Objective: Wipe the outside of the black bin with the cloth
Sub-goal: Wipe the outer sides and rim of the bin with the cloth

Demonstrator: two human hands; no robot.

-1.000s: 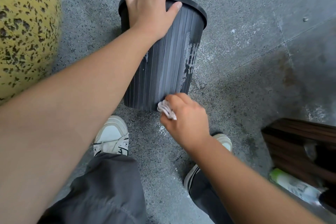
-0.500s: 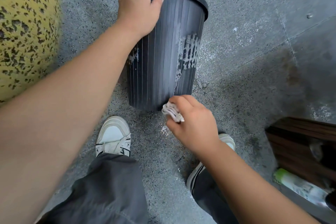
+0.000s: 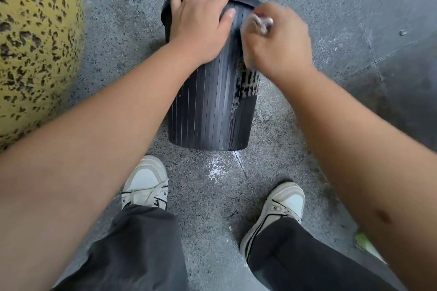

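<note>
The black ribbed bin (image 3: pixel 208 111) stands upright on the grey floor, with a pale smeared patch and dark streaks down its right side. My left hand (image 3: pixel 201 23) lies over the rim at the top, gripping it with the thumb down the near wall. My right hand (image 3: pixel 276 42) is shut on a crumpled whitish cloth (image 3: pixel 260 23) and presses it against the bin's upper right side, just under the rim. The hand is blurred by motion.
A large yellow object with black speckles (image 3: pixel 35 42) bulges at the left, close to the bin. My two white sneakers (image 3: pixel 146 182) stand just in front of the bin. White dust (image 3: pixel 217 168) marks the floor. A green and white item (image 3: pixel 364 243) peeks out behind my right arm.
My right hand has carried the cloth from the bin's base up to just under the rim. My left hand stays on the rim. The view has shifted, so both feet show.
</note>
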